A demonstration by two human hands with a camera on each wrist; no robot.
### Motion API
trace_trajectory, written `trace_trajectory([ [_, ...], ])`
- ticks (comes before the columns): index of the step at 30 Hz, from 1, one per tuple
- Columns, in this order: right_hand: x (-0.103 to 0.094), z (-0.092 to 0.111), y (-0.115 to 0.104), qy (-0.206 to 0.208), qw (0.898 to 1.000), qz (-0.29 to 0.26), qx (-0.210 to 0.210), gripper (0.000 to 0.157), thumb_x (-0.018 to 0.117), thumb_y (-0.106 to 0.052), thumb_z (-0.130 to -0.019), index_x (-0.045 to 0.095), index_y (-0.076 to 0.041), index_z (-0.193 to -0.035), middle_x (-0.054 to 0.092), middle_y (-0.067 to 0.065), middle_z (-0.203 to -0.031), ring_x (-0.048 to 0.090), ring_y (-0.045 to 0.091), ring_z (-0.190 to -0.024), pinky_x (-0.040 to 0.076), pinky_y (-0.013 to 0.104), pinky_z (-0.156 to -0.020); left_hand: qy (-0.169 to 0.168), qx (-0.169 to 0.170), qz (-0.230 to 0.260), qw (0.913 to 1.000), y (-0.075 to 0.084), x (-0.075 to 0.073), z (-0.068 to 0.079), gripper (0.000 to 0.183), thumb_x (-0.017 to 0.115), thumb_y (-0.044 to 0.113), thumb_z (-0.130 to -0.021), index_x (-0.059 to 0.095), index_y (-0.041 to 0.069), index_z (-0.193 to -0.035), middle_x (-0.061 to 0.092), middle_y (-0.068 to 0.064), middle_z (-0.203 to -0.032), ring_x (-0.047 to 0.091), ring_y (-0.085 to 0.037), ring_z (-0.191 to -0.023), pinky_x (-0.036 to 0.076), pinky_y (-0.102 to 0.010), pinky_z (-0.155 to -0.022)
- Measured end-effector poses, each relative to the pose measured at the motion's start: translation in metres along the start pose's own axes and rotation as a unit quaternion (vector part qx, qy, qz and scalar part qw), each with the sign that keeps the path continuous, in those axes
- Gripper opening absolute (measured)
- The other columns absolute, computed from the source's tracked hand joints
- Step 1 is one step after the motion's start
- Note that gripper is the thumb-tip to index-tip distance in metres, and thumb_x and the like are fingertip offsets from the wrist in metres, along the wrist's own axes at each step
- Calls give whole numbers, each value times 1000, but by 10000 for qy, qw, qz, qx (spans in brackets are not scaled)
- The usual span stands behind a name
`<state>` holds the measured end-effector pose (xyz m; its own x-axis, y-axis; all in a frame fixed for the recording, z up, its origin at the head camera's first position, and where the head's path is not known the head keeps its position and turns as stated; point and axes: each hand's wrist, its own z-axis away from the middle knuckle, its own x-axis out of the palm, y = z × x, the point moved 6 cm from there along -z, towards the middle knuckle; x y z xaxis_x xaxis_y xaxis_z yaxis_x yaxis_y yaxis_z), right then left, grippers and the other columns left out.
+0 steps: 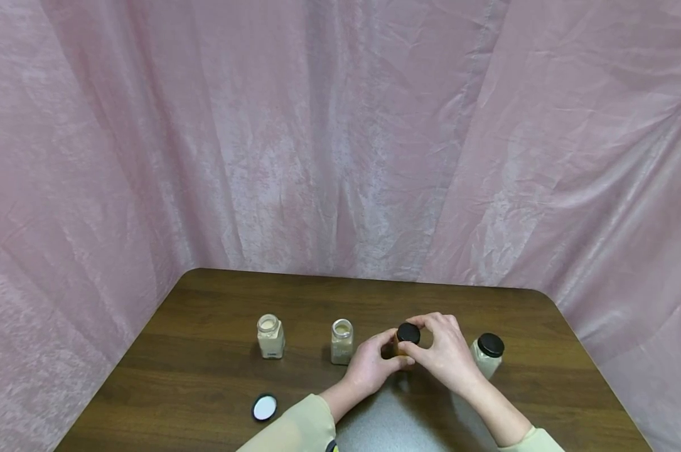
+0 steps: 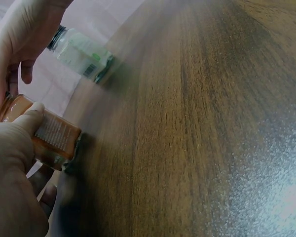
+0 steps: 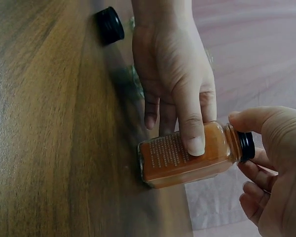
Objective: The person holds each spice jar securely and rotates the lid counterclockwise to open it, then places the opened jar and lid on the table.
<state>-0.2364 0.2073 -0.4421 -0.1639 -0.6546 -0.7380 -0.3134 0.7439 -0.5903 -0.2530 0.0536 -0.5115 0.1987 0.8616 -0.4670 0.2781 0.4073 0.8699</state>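
Observation:
A square glass spice jar (image 3: pixel 207 163) of orange-brown contents stands on the table, with printed text on its side. My left hand (image 1: pixel 367 365) grips its body, thumb on the near face in the right wrist view. At the jar's mouth is a black lid (image 3: pixel 245 146), pinched between the thumb and fingers of my right hand (image 1: pixel 446 355). Glass threads show just below the lid; how tightly it sits I cannot tell. To the left of my left hand stands a lidless jar of pale powder (image 1: pixel 342 345). A black-capped jar with pale contents (image 2: pixel 81 52) is beyond my right hand.
Another lidless jar of cream powder (image 1: pixel 271 342) stands farther left on the brown wooden table (image 1: pixel 204 351). In front of it a black lid with a white inside (image 1: pixel 264 407) lies upturned. Pink curtain (image 1: pixel 340 138) hangs behind the table.

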Motion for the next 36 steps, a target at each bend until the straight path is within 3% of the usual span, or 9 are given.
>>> trace_trajectory([
  [8,0,0,-1,-241,9994,-258,15,43,85,-28,-84,72,-19,-123,65,-7,-116,47,23,-120,41,50,-95,10,-24,-32,10000,0,0,-1,42,83,41,-85,70,31,-123,68,13,-115,61,-10,-109,48,-36,-92],
  [17,2,0,-2,-411,9986,-322,86,47,82,-16,-81,71,-20,-127,64,-8,-121,45,20,-121,41,49,-96,54,92,12,9999,1,0,-1,42,84,38,-85,71,30,-123,68,13,-110,61,-8,-104,49,-33,-90],
  [26,2,0,-3,-318,9990,-302,-59,49,81,-11,-79,71,-23,-125,64,-9,-118,47,17,-115,42,43,-89,15,45,-37,10000,-1,1,0,40,84,39,-85,71,30,-121,68,14,-107,61,-8,-103,48,-33,-88],
  [36,-8,-1,-3,-172,9971,-740,37,47,82,-14,-84,69,-22,-129,63,-8,-121,44,14,-111,44,37,-86,-16,-20,24,10000,-1,0,-1,42,85,40,-84,70,31,-122,69,16,-110,63,-10,-108,49,-35,-91],
])
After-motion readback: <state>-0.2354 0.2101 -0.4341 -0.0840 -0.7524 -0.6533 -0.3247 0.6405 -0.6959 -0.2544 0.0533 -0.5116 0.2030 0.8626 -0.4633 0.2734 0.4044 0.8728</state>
